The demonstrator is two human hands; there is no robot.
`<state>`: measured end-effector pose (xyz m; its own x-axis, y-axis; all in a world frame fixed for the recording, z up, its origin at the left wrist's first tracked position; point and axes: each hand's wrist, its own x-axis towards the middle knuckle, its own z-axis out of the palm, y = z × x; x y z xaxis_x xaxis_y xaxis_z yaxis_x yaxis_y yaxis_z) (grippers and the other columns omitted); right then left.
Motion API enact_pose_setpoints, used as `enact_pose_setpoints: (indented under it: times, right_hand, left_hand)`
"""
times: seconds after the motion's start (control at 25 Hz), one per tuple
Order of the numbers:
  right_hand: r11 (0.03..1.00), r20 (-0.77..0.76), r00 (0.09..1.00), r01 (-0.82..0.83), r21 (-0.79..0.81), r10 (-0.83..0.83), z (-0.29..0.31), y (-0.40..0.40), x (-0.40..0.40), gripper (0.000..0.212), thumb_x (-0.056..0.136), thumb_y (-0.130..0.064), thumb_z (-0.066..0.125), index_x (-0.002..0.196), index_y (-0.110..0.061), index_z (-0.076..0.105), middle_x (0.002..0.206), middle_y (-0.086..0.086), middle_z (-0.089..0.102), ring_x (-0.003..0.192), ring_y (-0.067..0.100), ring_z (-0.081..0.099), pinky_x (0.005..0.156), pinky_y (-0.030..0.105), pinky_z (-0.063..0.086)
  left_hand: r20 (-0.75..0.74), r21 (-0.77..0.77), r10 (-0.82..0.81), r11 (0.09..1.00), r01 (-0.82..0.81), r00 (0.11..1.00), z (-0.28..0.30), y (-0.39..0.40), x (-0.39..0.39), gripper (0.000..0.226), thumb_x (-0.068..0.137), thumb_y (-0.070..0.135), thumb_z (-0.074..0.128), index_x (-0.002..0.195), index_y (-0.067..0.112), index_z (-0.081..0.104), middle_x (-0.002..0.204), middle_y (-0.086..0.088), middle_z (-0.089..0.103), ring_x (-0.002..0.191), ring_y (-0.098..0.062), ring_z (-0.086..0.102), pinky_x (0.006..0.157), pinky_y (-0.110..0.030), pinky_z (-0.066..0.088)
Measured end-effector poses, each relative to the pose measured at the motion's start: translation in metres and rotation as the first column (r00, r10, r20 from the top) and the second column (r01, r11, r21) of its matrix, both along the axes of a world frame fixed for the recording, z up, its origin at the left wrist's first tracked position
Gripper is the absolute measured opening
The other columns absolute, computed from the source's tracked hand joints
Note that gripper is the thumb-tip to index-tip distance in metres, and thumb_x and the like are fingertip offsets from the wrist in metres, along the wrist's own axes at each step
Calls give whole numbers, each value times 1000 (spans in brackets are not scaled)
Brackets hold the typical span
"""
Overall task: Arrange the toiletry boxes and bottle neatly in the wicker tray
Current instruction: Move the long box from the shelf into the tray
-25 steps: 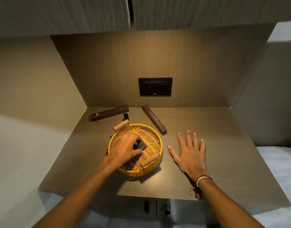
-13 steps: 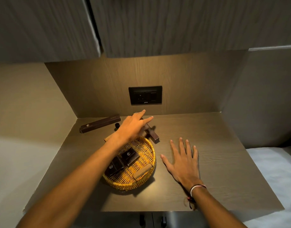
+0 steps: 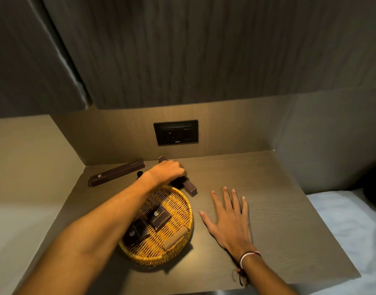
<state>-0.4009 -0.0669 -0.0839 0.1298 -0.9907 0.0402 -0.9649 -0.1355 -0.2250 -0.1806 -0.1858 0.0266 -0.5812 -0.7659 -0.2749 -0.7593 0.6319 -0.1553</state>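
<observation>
A round wicker tray [image 3: 178,250] with two wooden handles sits on the brown shelf. Two small dark boxes lie inside it: one [image 3: 159,217] in the middle and one [image 3: 136,233] at the left. My left hand [image 3: 169,171] reaches past the tray's far rim and closes over a long dark box [image 3: 190,187] that lies behind the tray. A second long dark box [image 3: 116,175] lies at the back left. The black cap of a small bottle [image 3: 139,173] shows just behind my left wrist. My right hand [image 3: 229,218] rests flat on the shelf, right of the tray, fingers spread.
A black wall socket [image 3: 176,132] sits on the back panel. Dark cabinet doors [image 3: 182,50] hang low overhead. Side walls close in the shelf [image 3: 278,209] on the left and right. A white cloth [image 3: 353,220] lies beyond the shelf's right edge.
My left hand let go of the small box in the tray, reached to the back, and has now closed over the long box behind the tray. The camera tilted up. My right hand stayed flat.
</observation>
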Motion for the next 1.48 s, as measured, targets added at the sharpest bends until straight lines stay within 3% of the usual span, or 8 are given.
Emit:
enact_pose_setpoints:
  times: [0.36,0.6,0.76,0.96,1.32,1.48]
  right_hand:
    - [999,-13,1000,-21,33,22,7,2,-1,85,89,-79,8,160,-32,6,171,9,2,157,31,-3,126,57,1]
    - [999,-17,1000,-21,27,21,8,5,-1,85,90,-79,9,160,-31,8,171,10,5,157,32,0,126,57,4]
    - [1000,-24,1000,-16,22,16,10,6,1,84,90,-78,10,160,-31,9,171,10,7,157,32,1,126,57,5]
    - [1000,-10,1000,-21,11,21,9,7,1,84,90,-78,11,160,-31,10,171,10,8,157,32,3,126,57,7]
    - [1000,-32,999,-16,23,17,12,7,1,84,90,-78,10,160,-31,9,171,10,7,157,32,2,126,56,7]
    - [1000,-35,999,-14,22,15,12,6,1,86,89,-79,8,160,-31,8,171,10,7,157,32,2,126,56,7]
  left_hand:
    - [-80,-258,59,963,-78,995,55,34,18,54,88,10,65,139,17,48,126,-10,54,109,-26,59,83,-36,55]
    - [-359,-92,257,947,-308,897,62,90,50,34,86,22,69,119,21,60,116,-5,66,106,-22,64,80,-34,53]
    - [-505,74,426,888,-454,751,40,111,65,42,84,26,72,123,15,60,119,-6,65,108,-19,62,88,-36,55]
    - [-612,111,486,834,-541,623,11,114,60,42,85,26,72,123,13,59,118,-6,62,108,-18,59,91,-35,52]
    - [-585,35,512,790,-612,629,-2,117,54,46,83,27,73,124,13,59,119,-7,63,110,-22,62,91,-39,55]
    - [-664,-42,457,768,-639,593,8,123,64,52,84,39,70,127,13,57,121,-7,60,110,-20,60,89,-38,56]
